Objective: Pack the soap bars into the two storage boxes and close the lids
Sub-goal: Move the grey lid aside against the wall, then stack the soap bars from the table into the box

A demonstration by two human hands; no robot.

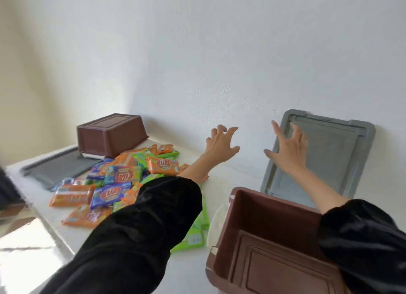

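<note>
Both hands are extended with fingers spread and nothing gripped. The right hand point(290, 150) is seen in front of the grey lid point(338, 153) propped against the wall point(219, 52); contact cannot be determined. The left hand point(222, 144) is held just beside it. The soap bars point(114, 179) are piled left of the left fingers, before an upturned brown box point(109, 135). The open storage box point(259, 217) is located on the near side of the right fingers.
</note>
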